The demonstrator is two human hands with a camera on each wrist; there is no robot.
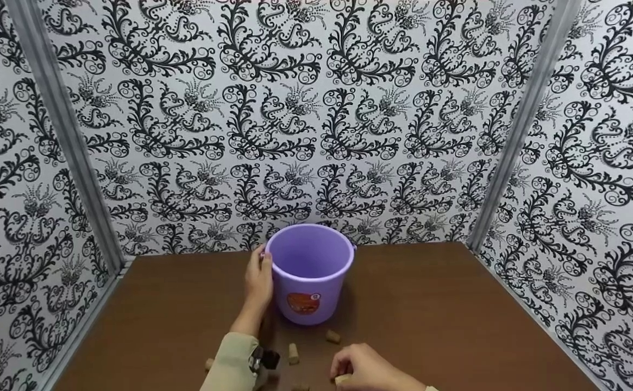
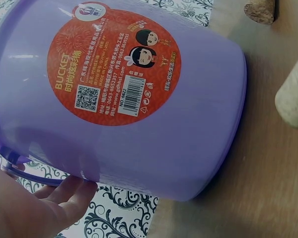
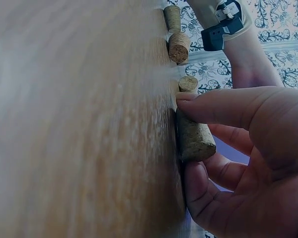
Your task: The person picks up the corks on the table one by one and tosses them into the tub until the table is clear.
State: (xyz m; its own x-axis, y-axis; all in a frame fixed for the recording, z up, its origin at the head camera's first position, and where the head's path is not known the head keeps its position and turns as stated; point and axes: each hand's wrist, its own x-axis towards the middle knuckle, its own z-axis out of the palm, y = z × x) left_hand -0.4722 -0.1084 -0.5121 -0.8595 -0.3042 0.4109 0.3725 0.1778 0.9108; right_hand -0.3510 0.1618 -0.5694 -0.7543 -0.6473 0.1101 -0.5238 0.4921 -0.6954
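- On the desk (image 1: 419, 304), the bucket (image 1: 330, 296) is stood upright, gripped high on one side by the curled left hand (image 1: 259, 279)
- Before it, one cork (image 3: 196, 141) is held in a close pinch by the right hand (image 1: 370, 369), near loose corks (image 1: 293, 354)
- A pick-up appears to be in hand; a careful lift seems called for next

brown wooden table (image 1: 414, 304) | purple bucket (image 1: 312, 288) standing on it | corks (image 1: 293, 354) lying scattered before the bucket
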